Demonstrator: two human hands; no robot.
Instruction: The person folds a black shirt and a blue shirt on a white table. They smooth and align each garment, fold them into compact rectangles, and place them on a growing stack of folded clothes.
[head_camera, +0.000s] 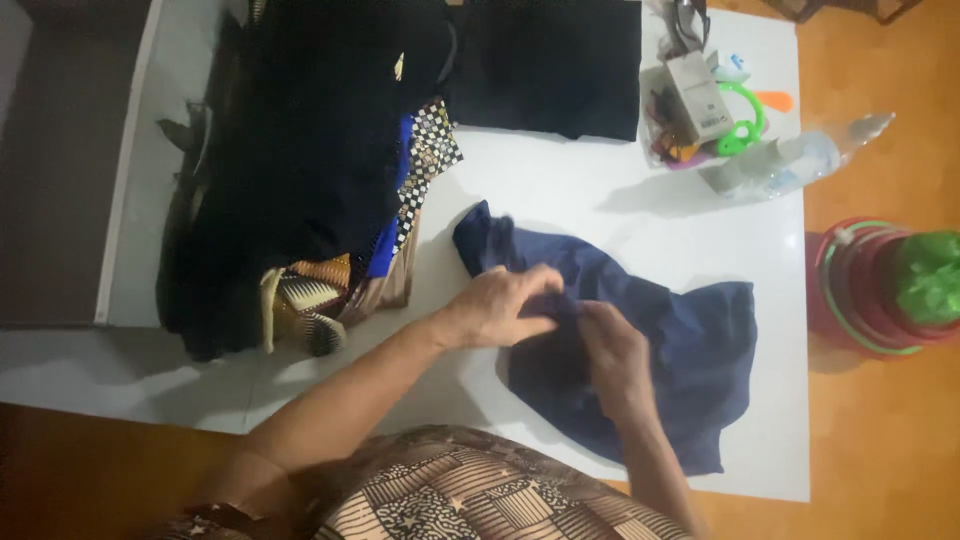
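We see a dark blue garment (650, 350) lying crumpled on the white table (600, 190), near its right edge. Both our left hand (500, 305) and right hand (615, 360) pinch its fabric. A clothes pile (300, 170) sits left, a plastic bottle (790, 160) far right.

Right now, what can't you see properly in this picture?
Head view:
- Crumpled navy blue cloth: its middle is hidden under the left hand and right hand.
- Pile of dark clothes: too dark to tell pieces apart.
- Clear plastic bottle: blurred.
- Stacked red plastic tubs: cut off by the right edge.
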